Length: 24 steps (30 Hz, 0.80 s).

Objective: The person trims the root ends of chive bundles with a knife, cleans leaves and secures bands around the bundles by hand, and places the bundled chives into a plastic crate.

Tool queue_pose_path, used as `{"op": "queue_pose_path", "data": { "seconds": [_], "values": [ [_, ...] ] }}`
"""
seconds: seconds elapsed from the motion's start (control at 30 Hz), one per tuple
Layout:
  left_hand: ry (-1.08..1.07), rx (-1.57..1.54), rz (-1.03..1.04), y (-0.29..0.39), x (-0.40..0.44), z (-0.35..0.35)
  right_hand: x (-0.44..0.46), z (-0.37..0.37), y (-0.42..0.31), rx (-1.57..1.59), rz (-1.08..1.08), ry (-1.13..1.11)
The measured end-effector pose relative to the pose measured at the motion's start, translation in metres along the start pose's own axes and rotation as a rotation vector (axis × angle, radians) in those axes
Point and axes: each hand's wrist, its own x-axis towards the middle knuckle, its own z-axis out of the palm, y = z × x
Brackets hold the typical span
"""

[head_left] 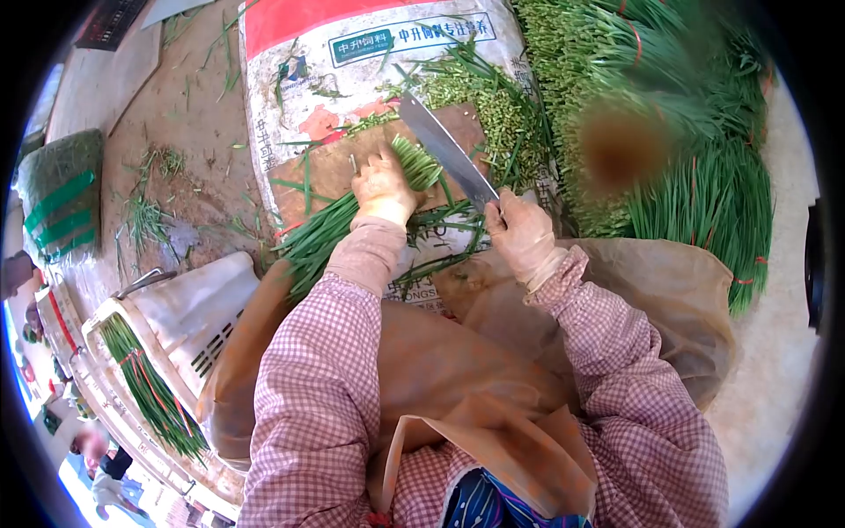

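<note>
My left hand [385, 185], in a pale glove, is closed round a bunch of green stalks [319, 238] lying across a brown board [330, 172]. The pale cut ends of the bunch point up and right. My right hand [521, 231], also gloved, grips a knife [446, 150]. Its wide grey blade slants up and left over the board, just right of the bunch's ends. Short cut stalk pieces [488, 106] lie heaped behind and right of the blade, on a printed white and red sack [295, 53].
Tied green bundles [704, 202] are piled at the right. A white crate [167, 326] with another bundle [150, 387] stands at the lower left. A wrapped package [66, 198] with green tape is at far left. Another person [110, 466] appears at the lower-left edge.
</note>
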Motion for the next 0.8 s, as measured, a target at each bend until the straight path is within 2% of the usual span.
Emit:
{"op": "queue_pose_path", "data": {
  "seconds": [0.17,0.23,0.5,0.6,0.8],
  "values": [
    [0.055,-0.020,0.019,-0.002,0.005,0.006,0.008,0.014,0.005,-0.059,-0.002,-0.123],
    [0.061,-0.032,0.035,-0.004,0.008,0.009,0.012,0.012,0.002,-0.071,0.074,-0.223],
    [0.091,-0.043,0.050,-0.002,0.009,0.012,0.029,0.009,-0.003,-0.176,0.132,-0.380],
    [0.091,-0.021,0.064,-0.003,0.012,0.008,0.048,0.030,0.002,-0.102,0.112,-0.323],
    [0.143,0.015,0.028,0.002,0.008,0.016,0.083,0.082,-0.004,-0.122,0.134,-0.381]
  ]
}}
